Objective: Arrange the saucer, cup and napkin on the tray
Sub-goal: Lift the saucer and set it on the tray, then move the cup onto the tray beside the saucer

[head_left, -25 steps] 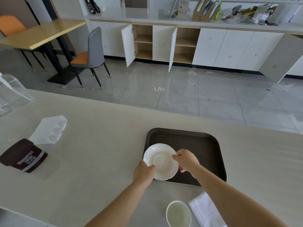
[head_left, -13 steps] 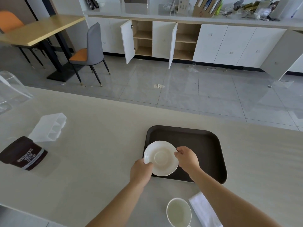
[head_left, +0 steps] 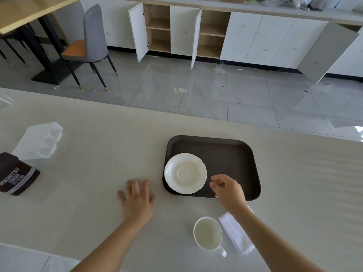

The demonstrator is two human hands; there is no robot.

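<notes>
Two hands hover over a pale, smooth counter (head_left: 82,183) with faint wavy streaks. Far left lies a dark brown cocoa pouch (head_left: 16,174) on its side, a frosted ribbed plastic container (head_left: 39,141) just behind it. The left hand (head_left: 137,201) is spread flat, fingers splayed and holding nothing, well clear of the tray's left edge; half a second ago it gripped the saucer's near-left rim. The round, glossy white saucer (head_left: 185,173), with a scalloped rim and a ringed well, now rests in the near-left part of the matte, dark brown, round-cornered tray (head_left: 231,154), its left rim overlapping the tray's lip. The right hand (head_left: 228,190) has let go too, fingers loosely curled and empty, just beside the saucer's right edge. Nearer the person, off the tray, stands an upright white cup (head_left: 208,233), handle towards the camera, and beside it on the right lies a folded white napkin (head_left: 234,232).
</notes>
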